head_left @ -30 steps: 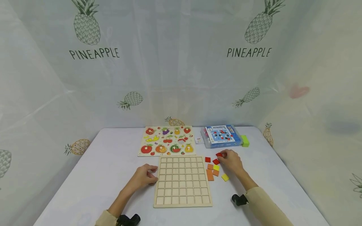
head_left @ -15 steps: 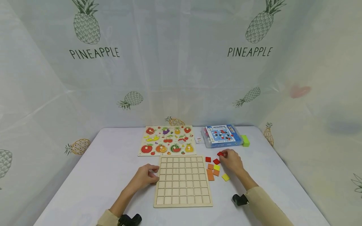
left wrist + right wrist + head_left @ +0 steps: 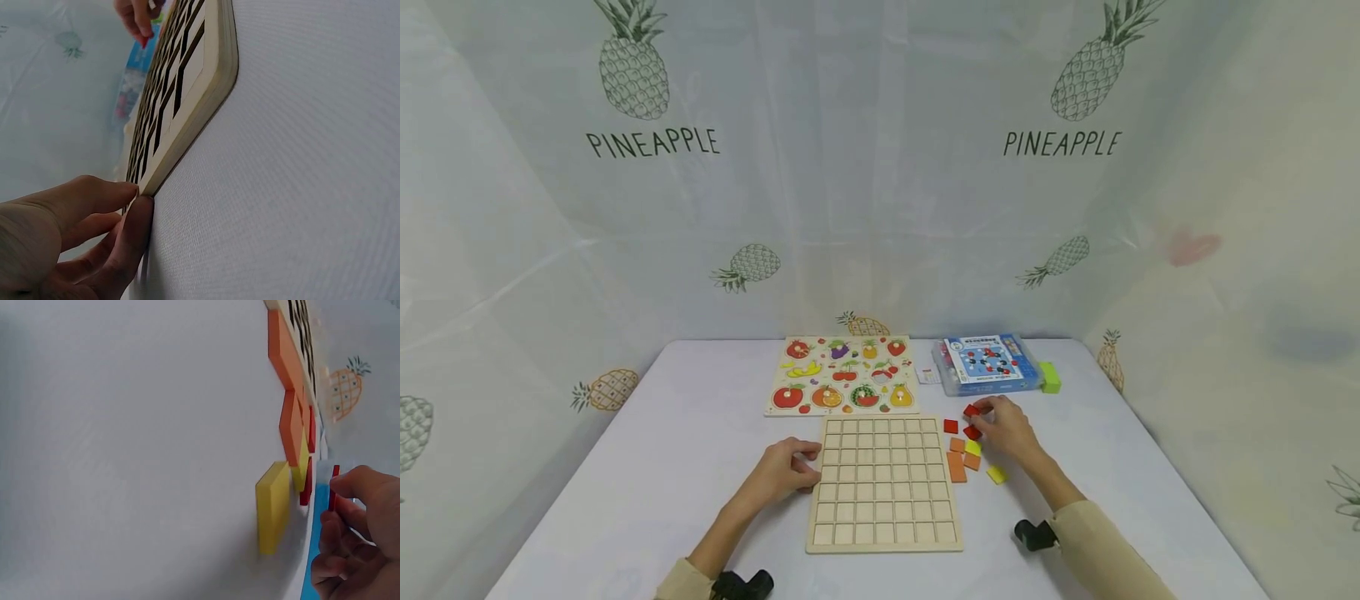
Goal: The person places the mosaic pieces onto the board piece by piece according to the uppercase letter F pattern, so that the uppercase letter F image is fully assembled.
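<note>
Red tiles (image 3: 951,426), orange tiles (image 3: 972,460), yellow tiles (image 3: 996,474), gridded beige board (image 3: 884,491)

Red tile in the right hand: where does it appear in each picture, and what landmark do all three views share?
Head: the red tile is right of centre, pinched in the right hand.
Left wrist: red tile small, near the top edge, left of centre.
Right wrist: red tile at the right, below mid-height.
Shared landmark: the wooden grid board, low centre, upper middle and top right respectively.
</note>
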A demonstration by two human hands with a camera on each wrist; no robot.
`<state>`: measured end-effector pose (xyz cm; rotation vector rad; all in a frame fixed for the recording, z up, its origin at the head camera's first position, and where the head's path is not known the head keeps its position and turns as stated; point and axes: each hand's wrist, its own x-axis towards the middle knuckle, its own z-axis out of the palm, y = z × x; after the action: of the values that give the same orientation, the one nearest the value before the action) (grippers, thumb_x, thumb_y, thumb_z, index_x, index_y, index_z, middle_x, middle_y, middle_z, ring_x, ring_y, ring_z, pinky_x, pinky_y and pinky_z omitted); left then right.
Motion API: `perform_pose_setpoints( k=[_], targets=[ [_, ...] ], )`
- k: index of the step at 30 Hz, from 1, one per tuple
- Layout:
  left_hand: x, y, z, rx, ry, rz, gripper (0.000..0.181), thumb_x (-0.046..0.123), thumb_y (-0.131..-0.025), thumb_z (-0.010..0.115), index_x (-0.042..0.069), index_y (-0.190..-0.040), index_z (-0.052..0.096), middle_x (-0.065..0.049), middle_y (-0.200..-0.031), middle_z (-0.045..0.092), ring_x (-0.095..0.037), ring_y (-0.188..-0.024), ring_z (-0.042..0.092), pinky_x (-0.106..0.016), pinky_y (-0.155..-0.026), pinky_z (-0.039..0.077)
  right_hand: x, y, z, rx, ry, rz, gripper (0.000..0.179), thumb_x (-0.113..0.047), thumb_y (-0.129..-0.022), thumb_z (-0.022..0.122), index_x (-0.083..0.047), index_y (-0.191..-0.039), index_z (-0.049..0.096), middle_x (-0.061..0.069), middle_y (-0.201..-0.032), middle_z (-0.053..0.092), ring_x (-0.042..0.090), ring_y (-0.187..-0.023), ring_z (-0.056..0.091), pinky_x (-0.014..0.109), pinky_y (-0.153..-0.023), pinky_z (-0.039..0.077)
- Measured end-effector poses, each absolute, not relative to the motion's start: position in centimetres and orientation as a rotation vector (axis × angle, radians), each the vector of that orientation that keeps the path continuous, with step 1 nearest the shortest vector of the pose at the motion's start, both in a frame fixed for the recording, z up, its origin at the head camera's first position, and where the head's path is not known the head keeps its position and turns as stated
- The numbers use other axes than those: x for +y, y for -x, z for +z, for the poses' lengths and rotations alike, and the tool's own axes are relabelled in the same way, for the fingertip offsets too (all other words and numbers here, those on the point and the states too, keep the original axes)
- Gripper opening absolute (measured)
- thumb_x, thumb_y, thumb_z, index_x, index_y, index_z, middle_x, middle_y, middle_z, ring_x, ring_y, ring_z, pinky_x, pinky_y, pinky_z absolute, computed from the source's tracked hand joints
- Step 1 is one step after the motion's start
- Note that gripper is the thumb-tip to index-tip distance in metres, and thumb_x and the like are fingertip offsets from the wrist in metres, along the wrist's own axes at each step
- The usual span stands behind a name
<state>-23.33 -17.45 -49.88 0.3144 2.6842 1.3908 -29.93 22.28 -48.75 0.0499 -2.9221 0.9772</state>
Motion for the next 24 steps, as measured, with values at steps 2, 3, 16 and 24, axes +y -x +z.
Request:
perform_pose_setpoints(
  k=[2, 3, 16, 24],
  targets=[
    [-17.5, 23.3, -49.8, 2.679, -0.314, 1.392, 0.049, 0.003, -0.077, 0.078, -0.006, -0.122, 0.064, -0.012, -0.105, 0.065, -0.01, -0.07, 0.064, -0.021, -0.057, 0.057, 21.9, 29.9, -48.6, -2.929, -0.089, 0.975, 0.029, -0.022, -0.091, 0.069, -0.004, -0.113, 0.065, 0.013, -0.112, 0.061, 0.022, -0.091, 0.055, 0.029, -0.076, 0.054],
    [-17.5, 23.3, -49.8, 2.679, -0.32, 1.392, 0.049, 0.003, -0.077, 0.077, -0.007, -0.122, 0.064, -0.013, -0.105, 0.065, -0.01, -0.07, 0.065, -0.021, -0.057, 0.057, 21.7, 29.9, -48.5, -2.929, -0.12, 0.967, 0.029, -0.022, -0.09, 0.069, -0.005, -0.113, 0.066, 0.012, -0.112, 0.061, 0.021, -0.088, 0.055, 0.027, -0.073, 0.054],
    [-17.4, 23.5, -49.7, 2.674, -0.265, 1.419, 0.048, 0.003, -0.077, 0.078, -0.004, -0.122, 0.065, -0.013, -0.107, 0.065, -0.012, -0.073, 0.065, -0.021, -0.058, 0.057, 17.6, 29.4, -47.7, -2.893, -0.511, 0.969, 0.021, -0.016, -0.089, 0.071, -0.009, -0.109, 0.069, 0.004, -0.104, 0.063, 0.015, -0.085, 0.053, 0.024, -0.073, 0.052],
    [-17.5, 23.3, -50.0, 2.662, -0.273, 1.419, 0.048, 0.004, -0.078, 0.078, -0.005, -0.123, 0.064, -0.014, -0.107, 0.064, -0.012, -0.07, 0.065, -0.022, -0.057, 0.057, 15.7, 28.6, -48.1, -2.905, -0.695, 0.951, 0.023, -0.017, -0.091, 0.069, -0.009, -0.112, 0.068, 0.002, -0.102, 0.063, 0.009, -0.076, 0.049, 0.02, -0.063, 0.044]
  ],
)
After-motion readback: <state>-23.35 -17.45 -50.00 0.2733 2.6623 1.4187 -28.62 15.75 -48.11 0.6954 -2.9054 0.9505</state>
